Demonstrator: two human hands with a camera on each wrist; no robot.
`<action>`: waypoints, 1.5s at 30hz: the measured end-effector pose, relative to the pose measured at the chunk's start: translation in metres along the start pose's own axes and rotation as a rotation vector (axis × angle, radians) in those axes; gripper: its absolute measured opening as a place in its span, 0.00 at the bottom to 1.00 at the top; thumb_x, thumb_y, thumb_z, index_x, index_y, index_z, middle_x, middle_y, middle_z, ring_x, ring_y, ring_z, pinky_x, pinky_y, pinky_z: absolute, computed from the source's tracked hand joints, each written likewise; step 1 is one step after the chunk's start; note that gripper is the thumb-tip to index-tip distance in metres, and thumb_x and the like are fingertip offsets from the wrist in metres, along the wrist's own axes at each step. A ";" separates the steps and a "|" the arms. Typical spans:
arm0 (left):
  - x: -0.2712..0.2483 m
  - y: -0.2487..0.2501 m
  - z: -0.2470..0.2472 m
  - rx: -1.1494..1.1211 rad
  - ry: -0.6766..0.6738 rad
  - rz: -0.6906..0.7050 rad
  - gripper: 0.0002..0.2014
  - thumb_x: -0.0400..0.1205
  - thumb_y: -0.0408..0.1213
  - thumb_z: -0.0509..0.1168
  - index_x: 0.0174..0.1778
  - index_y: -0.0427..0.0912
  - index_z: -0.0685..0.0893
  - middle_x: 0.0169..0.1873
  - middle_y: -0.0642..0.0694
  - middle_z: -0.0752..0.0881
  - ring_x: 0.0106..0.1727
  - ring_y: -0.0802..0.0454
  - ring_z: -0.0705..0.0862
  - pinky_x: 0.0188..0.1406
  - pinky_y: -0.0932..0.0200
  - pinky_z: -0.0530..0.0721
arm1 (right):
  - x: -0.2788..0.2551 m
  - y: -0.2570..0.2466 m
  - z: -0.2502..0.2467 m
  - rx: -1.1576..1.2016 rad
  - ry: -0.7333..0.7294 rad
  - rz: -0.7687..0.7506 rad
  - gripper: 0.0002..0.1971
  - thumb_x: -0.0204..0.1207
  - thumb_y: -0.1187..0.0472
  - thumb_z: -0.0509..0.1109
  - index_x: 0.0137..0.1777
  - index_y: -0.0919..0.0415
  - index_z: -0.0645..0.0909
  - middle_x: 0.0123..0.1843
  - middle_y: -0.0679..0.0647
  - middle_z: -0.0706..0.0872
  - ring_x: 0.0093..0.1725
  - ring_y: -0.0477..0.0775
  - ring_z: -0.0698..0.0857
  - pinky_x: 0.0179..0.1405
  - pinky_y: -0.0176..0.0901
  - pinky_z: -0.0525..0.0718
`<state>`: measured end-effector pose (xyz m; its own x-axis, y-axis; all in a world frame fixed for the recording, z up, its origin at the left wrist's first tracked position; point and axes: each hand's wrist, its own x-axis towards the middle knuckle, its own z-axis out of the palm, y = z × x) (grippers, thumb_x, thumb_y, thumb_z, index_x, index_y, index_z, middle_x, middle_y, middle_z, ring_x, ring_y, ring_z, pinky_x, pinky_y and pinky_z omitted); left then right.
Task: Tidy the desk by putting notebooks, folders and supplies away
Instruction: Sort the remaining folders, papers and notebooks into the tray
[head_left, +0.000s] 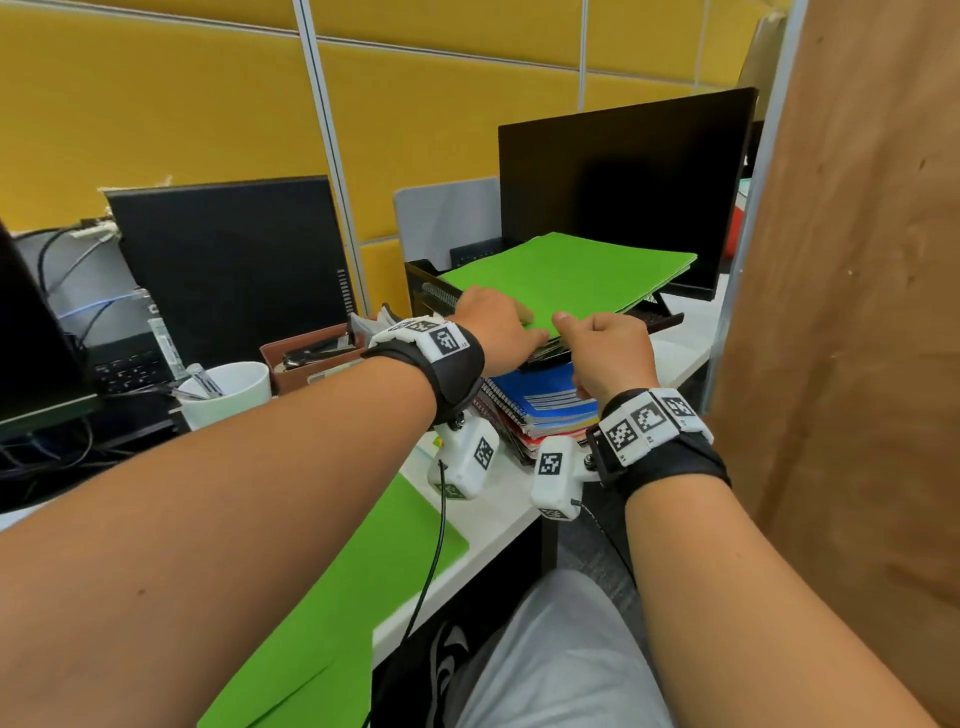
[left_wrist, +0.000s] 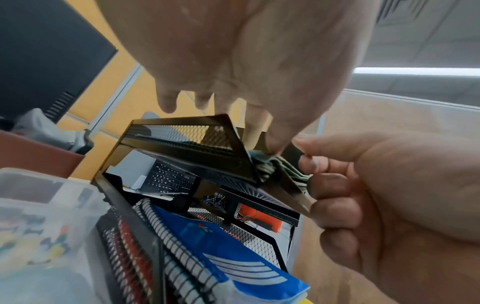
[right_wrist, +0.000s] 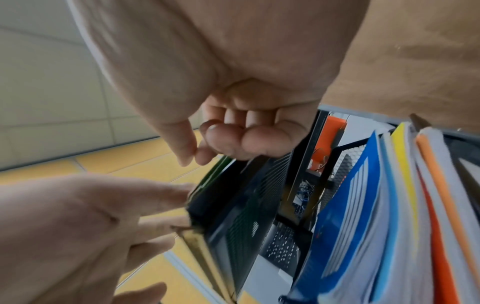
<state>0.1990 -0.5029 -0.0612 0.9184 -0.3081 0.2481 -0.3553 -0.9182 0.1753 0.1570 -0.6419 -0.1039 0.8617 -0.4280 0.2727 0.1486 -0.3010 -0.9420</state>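
Both hands at the near edge of the green folders (head_left: 566, 275), which lie flat on the top tier of a black mesh tray (head_left: 423, 283) at the back right of the bench (head_left: 498, 509). Left hand (head_left: 498, 325): fingers straight, lying flat on the top folder near its front left corner, pressing down. Right hand (head_left: 608, 353): fingers curled into a loose fist, thumb and forefinger at the folder front edge; wrist views suggest a pinch on the edge, but can't tell for sure.

Key relation: the folders lie straight ahead of both hands, long axis running away from the person toward the monitor (head_left: 623, 192), far end overhanging the tray. So the likely move is a push forward along that axis to seat the stack. Hands are side by side, about equally near; left is on top, right at the edge.

Lower tier holds spiral notebooks (head_left: 545, 405), blue one on top. Another green folder (head_left: 363, 587) lies on the near bench, not put away yet. A white mug (head_left: 228, 389) stands left.
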 end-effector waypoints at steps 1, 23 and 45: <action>-0.003 -0.006 -0.001 -0.038 0.027 -0.006 0.25 0.87 0.55 0.63 0.80 0.53 0.77 0.82 0.39 0.71 0.85 0.40 0.63 0.85 0.44 0.61 | -0.002 -0.002 0.004 0.018 -0.028 -0.004 0.23 0.80 0.48 0.75 0.28 0.57 0.73 0.20 0.53 0.73 0.21 0.58 0.76 0.28 0.52 0.83; -0.332 -0.292 -0.090 -0.399 0.323 -0.791 0.09 0.84 0.44 0.70 0.42 0.47 0.93 0.43 0.50 0.93 0.45 0.47 0.91 0.47 0.53 0.88 | -0.111 -0.072 0.152 -0.416 -0.736 -0.345 0.13 0.80 0.48 0.75 0.38 0.55 0.88 0.37 0.53 0.91 0.39 0.56 0.92 0.42 0.58 0.93; -0.400 -0.337 -0.089 -0.613 0.494 -1.074 0.10 0.84 0.37 0.72 0.59 0.40 0.92 0.55 0.46 0.88 0.54 0.51 0.82 0.56 0.59 0.75 | -0.234 -0.067 0.241 -0.054 -1.268 -0.025 0.05 0.83 0.56 0.75 0.56 0.54 0.89 0.61 0.50 0.89 0.59 0.54 0.89 0.51 0.50 0.94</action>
<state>-0.0648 -0.0482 -0.1344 0.6775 0.7354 0.0121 0.3610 -0.3468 0.8657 0.0629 -0.3158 -0.1513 0.7218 0.6823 -0.1158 0.1775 -0.3443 -0.9219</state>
